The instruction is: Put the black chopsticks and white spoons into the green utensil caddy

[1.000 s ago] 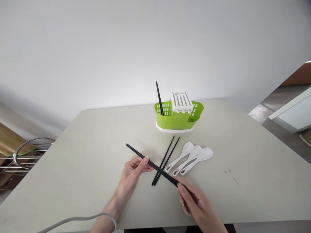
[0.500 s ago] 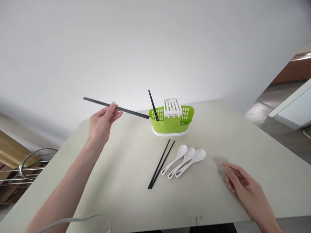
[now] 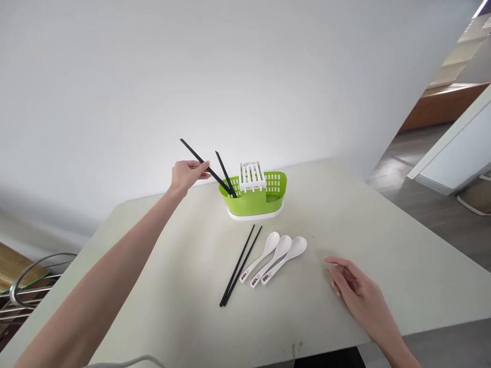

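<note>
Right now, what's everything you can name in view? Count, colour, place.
Caddy: one, green and white, table's far side.
Held chopsticks: count unclear, black, lower end at caddy's left.
Standing chopsticks: two, black, caddy's left end.
Loose chopsticks: two, black, table, nearer than caddy.
Spoons: three, white, right of loose chopsticks.
Table: one, pale, centre.
Wall: one, white, behind.
Wire rack: one, silver, lower left.
Board: one, brown, at wire rack.
Cable: one, grey, bottom edge.
Panel: one, white, right.
Floor: one, grey, right.
Left grip: one, bare, around held chopsticks.
Right grip: one, bare, right of spoons.
</note>
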Demonstrator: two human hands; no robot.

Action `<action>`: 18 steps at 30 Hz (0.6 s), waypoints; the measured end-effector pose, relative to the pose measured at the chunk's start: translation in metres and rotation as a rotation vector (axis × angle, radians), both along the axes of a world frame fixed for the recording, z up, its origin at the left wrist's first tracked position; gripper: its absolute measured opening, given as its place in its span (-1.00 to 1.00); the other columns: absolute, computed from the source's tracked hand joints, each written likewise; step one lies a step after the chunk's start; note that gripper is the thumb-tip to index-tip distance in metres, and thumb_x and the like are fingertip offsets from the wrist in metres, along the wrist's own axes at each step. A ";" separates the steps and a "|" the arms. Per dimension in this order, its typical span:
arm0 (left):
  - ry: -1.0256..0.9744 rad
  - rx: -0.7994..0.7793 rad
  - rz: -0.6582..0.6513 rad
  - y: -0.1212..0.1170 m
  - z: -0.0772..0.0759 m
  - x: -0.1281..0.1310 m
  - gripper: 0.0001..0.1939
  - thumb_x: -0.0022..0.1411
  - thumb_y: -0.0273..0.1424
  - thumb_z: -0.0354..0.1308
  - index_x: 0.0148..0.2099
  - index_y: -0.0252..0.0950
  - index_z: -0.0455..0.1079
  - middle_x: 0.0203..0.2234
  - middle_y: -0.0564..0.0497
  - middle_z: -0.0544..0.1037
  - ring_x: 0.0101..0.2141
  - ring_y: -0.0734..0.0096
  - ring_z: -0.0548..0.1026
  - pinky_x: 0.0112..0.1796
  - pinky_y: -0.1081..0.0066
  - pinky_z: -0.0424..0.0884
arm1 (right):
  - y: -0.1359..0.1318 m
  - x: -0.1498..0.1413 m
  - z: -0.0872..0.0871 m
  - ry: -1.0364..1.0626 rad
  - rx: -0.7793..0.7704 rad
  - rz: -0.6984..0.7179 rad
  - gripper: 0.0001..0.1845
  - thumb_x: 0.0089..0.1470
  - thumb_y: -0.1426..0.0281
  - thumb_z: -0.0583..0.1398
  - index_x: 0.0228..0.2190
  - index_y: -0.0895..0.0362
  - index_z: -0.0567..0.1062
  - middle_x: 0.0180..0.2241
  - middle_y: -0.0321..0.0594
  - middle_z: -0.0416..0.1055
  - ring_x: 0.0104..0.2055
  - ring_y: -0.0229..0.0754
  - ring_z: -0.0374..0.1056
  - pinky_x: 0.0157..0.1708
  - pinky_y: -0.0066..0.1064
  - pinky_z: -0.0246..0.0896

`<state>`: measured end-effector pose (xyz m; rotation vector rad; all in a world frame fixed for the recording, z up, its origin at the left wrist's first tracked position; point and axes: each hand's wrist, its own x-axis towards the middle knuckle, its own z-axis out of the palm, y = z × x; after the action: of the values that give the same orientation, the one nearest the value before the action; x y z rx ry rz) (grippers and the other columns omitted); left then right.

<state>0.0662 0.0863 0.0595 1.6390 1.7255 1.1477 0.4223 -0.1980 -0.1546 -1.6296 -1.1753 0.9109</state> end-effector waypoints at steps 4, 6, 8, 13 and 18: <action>0.122 -0.020 -0.048 0.010 -0.012 0.007 -0.65 0.09 -0.11 0.48 -0.40 -0.32 0.60 -0.46 -0.16 0.71 -0.35 0.05 0.72 -0.11 0.18 0.63 | 0.000 0.000 0.001 -0.011 -0.010 0.000 -0.48 0.26 -0.07 0.18 -0.02 0.06 0.55 -0.51 -0.32 0.36 -0.50 -0.18 0.31 -0.51 -0.41 0.28; 0.157 -0.018 -0.064 0.013 -0.018 0.010 -0.66 0.10 -0.11 0.46 -0.42 -0.30 0.59 -0.49 -0.14 0.70 -0.36 0.07 0.72 -0.14 0.21 0.63 | 0.000 0.000 0.001 -0.010 -0.014 -0.007 -0.47 0.26 -0.08 0.18 -0.01 0.06 0.55 -0.51 -0.32 0.37 -0.50 -0.18 0.30 -0.51 -0.41 0.28; 0.186 -0.024 -0.074 0.016 -0.024 0.012 -0.66 0.08 -0.11 0.47 -0.44 -0.29 0.59 -0.52 -0.11 0.69 -0.37 0.09 0.72 -0.16 0.25 0.62 | 0.001 -0.001 0.002 -0.005 -0.010 -0.005 -0.47 0.26 -0.10 0.17 -0.03 0.05 0.55 -0.52 -0.32 0.36 -0.51 -0.18 0.30 -0.52 -0.40 0.28; 0.226 -0.066 -0.111 0.023 -0.031 0.013 -0.64 0.01 -0.09 0.50 -0.47 -0.29 0.59 -0.54 -0.11 0.67 -0.41 0.16 0.70 -0.22 0.29 0.62 | 0.002 -0.004 0.007 -0.002 -0.003 -0.008 -0.46 0.26 -0.12 0.16 -0.08 0.06 0.56 -0.52 -0.31 0.38 -0.51 -0.17 0.33 -0.51 -0.39 0.30; 0.296 -0.034 -0.124 0.028 -0.036 0.010 -0.62 0.03 -0.05 0.47 -0.43 -0.30 0.61 -0.52 -0.11 0.67 -0.45 0.23 0.67 -0.31 0.33 0.60 | 0.003 -0.003 0.006 -0.021 -0.017 0.003 -0.50 0.27 -0.08 0.16 -0.07 0.05 0.56 -0.52 -0.31 0.38 -0.50 -0.18 0.31 -0.49 -0.39 0.29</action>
<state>0.0763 0.1147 0.0231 1.9435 1.7769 0.8474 0.4195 -0.1954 -0.1489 -1.6549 -1.1872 0.9094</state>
